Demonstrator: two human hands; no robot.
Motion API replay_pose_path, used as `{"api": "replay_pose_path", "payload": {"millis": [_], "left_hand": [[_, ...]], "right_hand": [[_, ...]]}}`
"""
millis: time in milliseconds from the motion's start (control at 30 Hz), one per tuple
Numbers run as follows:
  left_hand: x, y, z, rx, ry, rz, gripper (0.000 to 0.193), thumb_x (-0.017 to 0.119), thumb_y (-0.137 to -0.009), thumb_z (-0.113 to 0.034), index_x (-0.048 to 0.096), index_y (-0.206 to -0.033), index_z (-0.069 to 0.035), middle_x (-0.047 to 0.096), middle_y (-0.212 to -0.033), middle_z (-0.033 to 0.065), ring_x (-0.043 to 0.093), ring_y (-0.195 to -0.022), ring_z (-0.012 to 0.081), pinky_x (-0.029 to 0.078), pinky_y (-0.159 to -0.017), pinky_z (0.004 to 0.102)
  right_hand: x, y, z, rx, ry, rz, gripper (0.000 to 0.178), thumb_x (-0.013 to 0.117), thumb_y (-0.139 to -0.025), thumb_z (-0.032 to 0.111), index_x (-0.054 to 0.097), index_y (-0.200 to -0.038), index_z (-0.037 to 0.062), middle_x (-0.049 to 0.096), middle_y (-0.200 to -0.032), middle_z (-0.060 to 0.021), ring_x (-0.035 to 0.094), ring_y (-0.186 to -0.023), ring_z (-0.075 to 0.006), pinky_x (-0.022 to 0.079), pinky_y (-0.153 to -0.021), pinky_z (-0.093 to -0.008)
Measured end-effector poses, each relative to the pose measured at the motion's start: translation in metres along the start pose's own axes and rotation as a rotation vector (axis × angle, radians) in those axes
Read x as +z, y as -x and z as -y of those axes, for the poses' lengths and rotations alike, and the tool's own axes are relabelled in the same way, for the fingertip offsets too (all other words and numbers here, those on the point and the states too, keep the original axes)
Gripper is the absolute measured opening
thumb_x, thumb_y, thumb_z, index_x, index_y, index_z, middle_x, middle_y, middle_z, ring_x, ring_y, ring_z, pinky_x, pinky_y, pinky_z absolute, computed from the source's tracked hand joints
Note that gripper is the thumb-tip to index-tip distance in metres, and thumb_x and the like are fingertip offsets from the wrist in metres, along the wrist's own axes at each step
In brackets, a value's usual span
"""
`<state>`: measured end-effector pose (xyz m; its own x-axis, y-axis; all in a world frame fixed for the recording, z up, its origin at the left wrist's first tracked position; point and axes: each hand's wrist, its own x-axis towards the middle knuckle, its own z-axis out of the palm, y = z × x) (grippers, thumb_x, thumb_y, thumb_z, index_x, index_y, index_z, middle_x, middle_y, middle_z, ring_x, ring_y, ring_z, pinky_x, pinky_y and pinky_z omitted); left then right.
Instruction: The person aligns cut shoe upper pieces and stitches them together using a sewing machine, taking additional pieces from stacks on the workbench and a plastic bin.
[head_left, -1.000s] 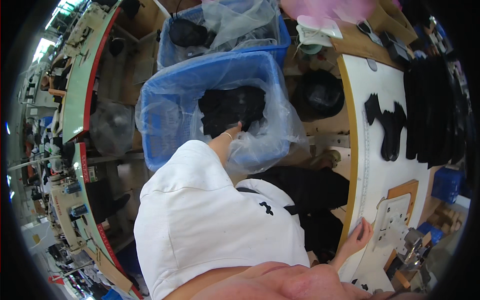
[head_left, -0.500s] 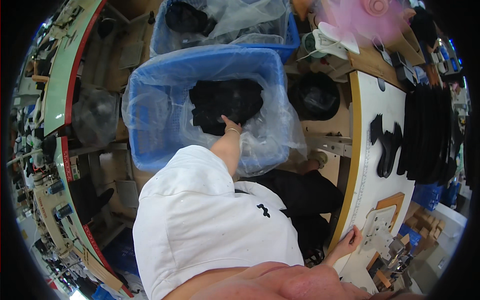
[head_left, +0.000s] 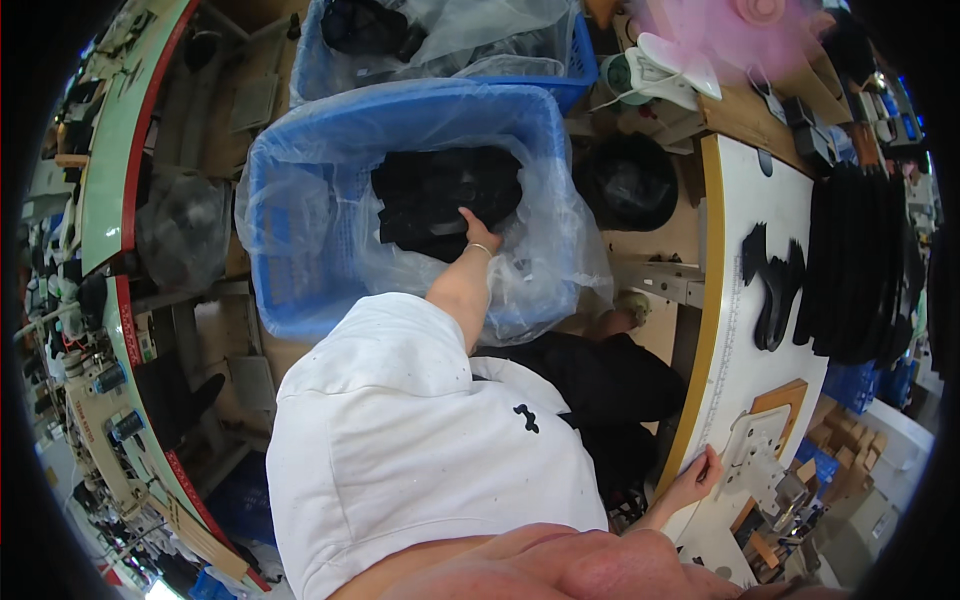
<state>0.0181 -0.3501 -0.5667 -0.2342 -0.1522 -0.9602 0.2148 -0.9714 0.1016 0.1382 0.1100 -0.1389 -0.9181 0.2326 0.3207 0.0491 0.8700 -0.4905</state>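
My left arm reaches into a blue plastic basket [head_left: 268,290] lined with clear plastic. Inside lies a pile of black cloth pieces [head_left: 425,190]. At the pile's near right edge is my left hand [head_left: 483,232], its thumb over the top piece and its other fingers mostly out of sight, seemingly closed on the edge. My right hand [head_left: 697,478] rests on the edge of the white worktable [head_left: 735,200] beside a sewing machine [head_left: 755,450]. Its fingers are curled together; anything within them is hidden. Dark cut pieces [head_left: 773,290] lie farther up that table.
Behind the basket stands a second blue basket [head_left: 580,75] with plastic and black items. A black bin [head_left: 627,180] is right of the baskets. Stacked black pieces [head_left: 860,265] line the table's far side. Another bench [head_left: 125,150] with a red edge runs along the left.
My left hand has shifted slightly right and farther away over the black pile. The pile stays in about the same place in the basket. My right hand has hardly moved.
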Motion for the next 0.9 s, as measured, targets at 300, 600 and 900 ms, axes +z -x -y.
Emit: {"api": "replay_pose_path", "payload": {"millis": [300,600,900], "left_hand": [[-0.033,0.004,-0.045,0.012,0.323,-0.167,0.097,0.064,-0.071,-0.077,0.048,-0.141,-0.012,0.048,-0.143,0.0100,0.047,-0.130,0.0251,0.039,-0.108,0.0350],[-0.042,-0.003,-0.141,0.204,0.376,0.080,0.076,0.060,-0.085,-0.060,0.051,-0.138,-0.007,0.046,-0.147,0.0106,0.045,-0.132,0.0284,0.025,-0.117,0.0393],[-0.012,0.149,-0.187,0.621,0.266,-0.280,0.048,0.075,-0.080,-0.013,0.054,-0.119,0.005,0.062,-0.116,0.0230,0.065,-0.102,0.0353,0.058,-0.083,0.0444]], "right_hand": [[0.008,-0.007,-0.008,0.008,-0.098,0.042,0.014,0.054,-0.096,0.003,0.064,-0.104,-0.0014,0.059,-0.101,-0.0079,0.055,-0.097,-0.0188,0.043,-0.091,-0.0304],[0.015,-0.015,-0.010,-0.022,-0.164,0.088,0.015,0.055,-0.096,0.003,0.065,-0.105,-0.0012,0.059,-0.101,-0.0085,0.056,-0.096,-0.0199,0.043,-0.091,-0.0311],[0.018,-0.012,0.023,-0.078,-0.049,0.029,0.020,0.056,-0.093,0.003,0.064,-0.111,-0.0009,0.060,-0.103,-0.0112,0.057,-0.101,-0.0233,0.044,-0.092,-0.0341]]}}
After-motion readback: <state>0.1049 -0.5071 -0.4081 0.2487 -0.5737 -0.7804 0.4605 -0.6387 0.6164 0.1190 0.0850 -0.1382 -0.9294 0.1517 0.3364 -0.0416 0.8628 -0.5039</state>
